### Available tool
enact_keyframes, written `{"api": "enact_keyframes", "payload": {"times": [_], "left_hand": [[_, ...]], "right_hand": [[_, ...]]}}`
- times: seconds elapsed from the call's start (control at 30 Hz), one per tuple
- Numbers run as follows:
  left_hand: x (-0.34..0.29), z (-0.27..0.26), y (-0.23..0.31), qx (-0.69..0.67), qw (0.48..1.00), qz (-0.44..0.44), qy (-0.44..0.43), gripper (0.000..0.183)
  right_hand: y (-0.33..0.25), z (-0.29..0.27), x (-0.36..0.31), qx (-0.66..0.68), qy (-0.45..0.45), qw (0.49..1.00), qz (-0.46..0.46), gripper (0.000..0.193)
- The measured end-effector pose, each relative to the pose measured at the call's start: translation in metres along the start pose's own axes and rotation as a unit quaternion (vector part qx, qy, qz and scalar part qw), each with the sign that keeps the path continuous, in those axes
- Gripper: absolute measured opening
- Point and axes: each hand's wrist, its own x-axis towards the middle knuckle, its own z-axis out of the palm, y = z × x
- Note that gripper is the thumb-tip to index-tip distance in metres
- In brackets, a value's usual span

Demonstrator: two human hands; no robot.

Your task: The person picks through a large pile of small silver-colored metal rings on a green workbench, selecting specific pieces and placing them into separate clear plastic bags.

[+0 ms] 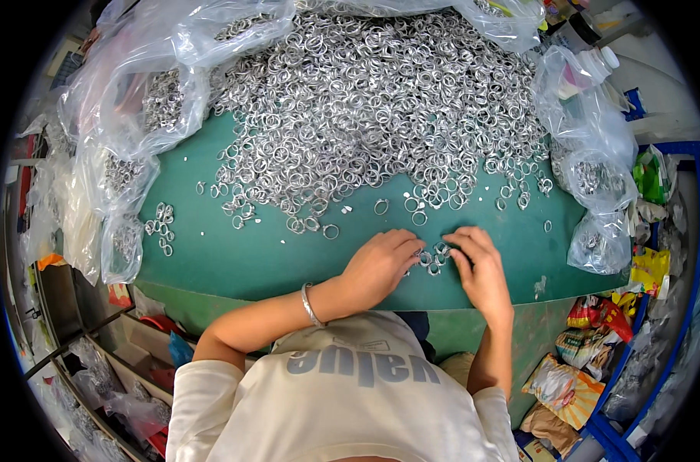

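Observation:
At the near edge of the green table [288, 266], both hands come together over a small cluster of silver rings [434, 269]. My left hand [380, 267] is closed, its fingers curled and pressed together at the cluster's left side; whatever lies under the fingertips is hidden. On the other side, the thumb and forefinger of my right hand [482, 268] close around a ring [444, 249]. A silver bangle [310, 305] circles my left wrist. Farther off, a broad heap of silver rings [380, 100] covers the far part of the table.
Clear plastic bags [123, 177] of rings line the left side, and more bags [596, 185] stand at the right. A small group of rings [162, 227] lies at left. Snack packets [569, 389] fill a blue-framed rack at right; bins [134, 346] stand lower left.

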Motion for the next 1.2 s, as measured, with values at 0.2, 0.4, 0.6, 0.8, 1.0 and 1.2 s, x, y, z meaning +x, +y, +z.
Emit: {"api": "enact_keyframes", "payload": {"times": [0.2,0.4,0.6,0.8,1.0,1.2], "left_hand": [[-0.016,-0.010,0.009,0.084,0.996,0.008,0.016,0.048],[-0.025,-0.011,0.012,0.113,0.993,-0.023,-0.014,0.053],[-0.023,-0.001,0.006,0.080,0.996,-0.029,-0.005,0.052],[-0.019,0.001,0.003,0.036,0.999,-0.024,0.000,0.041],[-0.013,0.004,0.007,0.120,0.992,0.025,-0.008,0.024],[0.002,-0.018,0.012,-0.016,0.998,-0.006,0.062,0.018]], "right_hand": [[-0.001,0.001,-0.015,0.019,0.007,1.000,0.023,0.026],[-0.010,0.006,-0.016,-0.015,-0.012,1.000,0.020,0.043],[-0.016,0.015,-0.018,-0.026,-0.031,0.999,-0.035,0.054],[-0.014,0.015,-0.021,-0.008,0.018,1.000,-0.024,0.048],[-0.012,0.021,-0.020,-0.035,0.042,0.997,-0.058,0.040],[0.003,0.009,-0.026,-0.033,0.134,0.990,-0.027,0.037]]}}
